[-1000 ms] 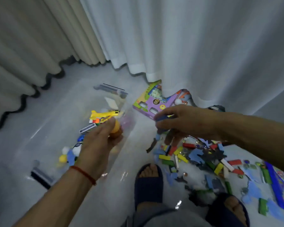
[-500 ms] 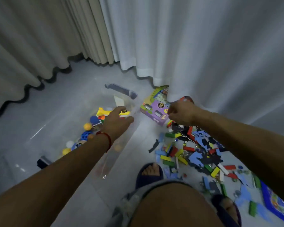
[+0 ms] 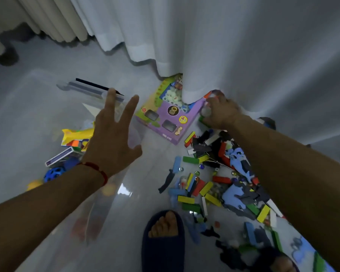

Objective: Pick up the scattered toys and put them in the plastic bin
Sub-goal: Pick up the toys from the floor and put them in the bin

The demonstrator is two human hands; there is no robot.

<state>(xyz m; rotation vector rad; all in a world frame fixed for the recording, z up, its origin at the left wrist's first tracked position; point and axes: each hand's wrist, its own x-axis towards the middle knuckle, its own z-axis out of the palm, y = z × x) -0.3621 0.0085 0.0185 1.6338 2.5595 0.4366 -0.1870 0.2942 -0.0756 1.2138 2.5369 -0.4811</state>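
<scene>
Fingers of left hand (image 3: pixel 110 142) now spread empty over bin (image 3: pixel 106 209); right hand (image 3: pixel 218 112) stays clenched on toys.

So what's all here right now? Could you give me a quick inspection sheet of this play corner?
Surface: pale glossy floor, with reflections.
Job's things: clear plastic bin at left, holding a yellow toy plane, a blue holed ball and other toys; loose pile of coloured blocks and blue and dark flat pieces at right.
Clutter: purple toy box, partly under the curtain.
Grips: left hand open, fingers spread over the bin, empty; right hand curled round a small pale toy beside the box; what the toy is cannot be told.
Cables: nothing seen.
Surroundings: white curtain, beige curtain, dark slipper on a foot.
</scene>
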